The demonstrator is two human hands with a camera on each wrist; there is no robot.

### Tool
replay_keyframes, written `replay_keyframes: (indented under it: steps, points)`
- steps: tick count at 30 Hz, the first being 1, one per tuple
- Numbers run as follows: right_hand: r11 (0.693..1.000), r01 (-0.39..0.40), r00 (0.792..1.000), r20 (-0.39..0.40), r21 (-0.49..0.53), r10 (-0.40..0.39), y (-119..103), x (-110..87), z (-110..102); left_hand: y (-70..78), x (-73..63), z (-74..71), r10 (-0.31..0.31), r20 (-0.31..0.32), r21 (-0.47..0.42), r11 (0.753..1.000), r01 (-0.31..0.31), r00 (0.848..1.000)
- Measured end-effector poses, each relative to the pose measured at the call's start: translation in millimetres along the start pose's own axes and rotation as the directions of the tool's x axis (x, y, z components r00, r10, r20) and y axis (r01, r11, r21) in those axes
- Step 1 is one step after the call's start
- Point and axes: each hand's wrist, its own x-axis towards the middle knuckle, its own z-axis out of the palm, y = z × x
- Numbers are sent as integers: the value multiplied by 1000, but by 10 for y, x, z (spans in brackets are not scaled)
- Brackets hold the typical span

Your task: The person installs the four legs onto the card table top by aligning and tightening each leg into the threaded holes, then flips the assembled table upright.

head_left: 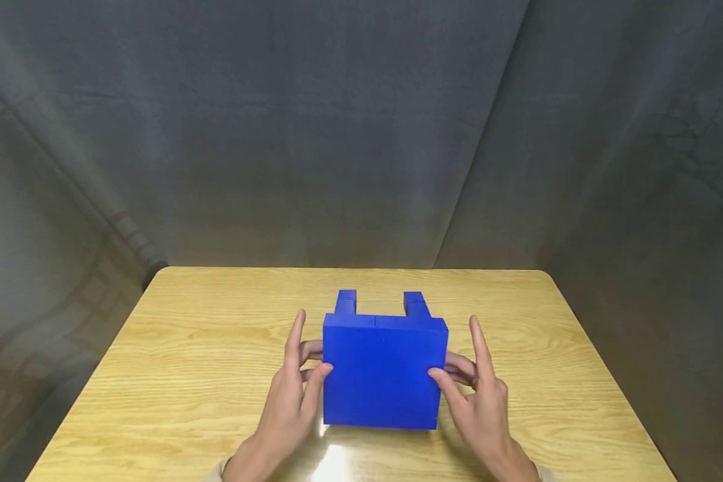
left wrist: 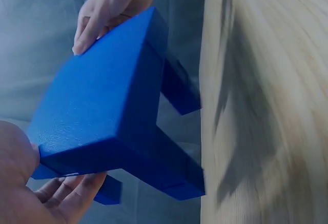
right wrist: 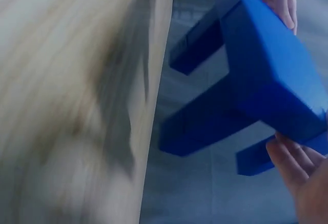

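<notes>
A small blue stool-like piece [head_left: 382, 375] with a thick flat top and stubby legs is held between both hands, tilted so its top faces the head camera. My left hand [head_left: 289, 395] grips its left edge, thumb on the top face and fingers curled beneath. At the opposite edge my right hand [head_left: 482, 408] grips the same way; both index fingers point up, off the piece. Both wrist views show the blue piece [left wrist: 97, 90] raised above the table, its legs [right wrist: 200, 116] jutting out. In the head view, two legs show beyond the far edge.
The piece is over a light wood-grain table [head_left: 187, 348], which catches a bright reflection near the front. Dark grey curtains [head_left: 313, 134] hang behind the table and at both sides. The table's edge [right wrist: 161, 80] runs through the right wrist view.
</notes>
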Motion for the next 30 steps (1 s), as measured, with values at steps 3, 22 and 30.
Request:
replay_keyframes:
  steps: [3, 22, 30]
  points:
    - [997, -50, 999, 17, 51, 49, -8, 31, 6, 10, 34, -3, -47, 5, -42, 998, 48, 999]
    - [785, -573, 815, 61, 237, 577, 195, 250, 196, -164, 353, 52, -527, 161, -295, 781, 550, 835]
    - [737, -632, 770, 90, 238, 632, 343, 317, 295, -302, 456, 128, -576, 157, -300, 746, 594, 802]
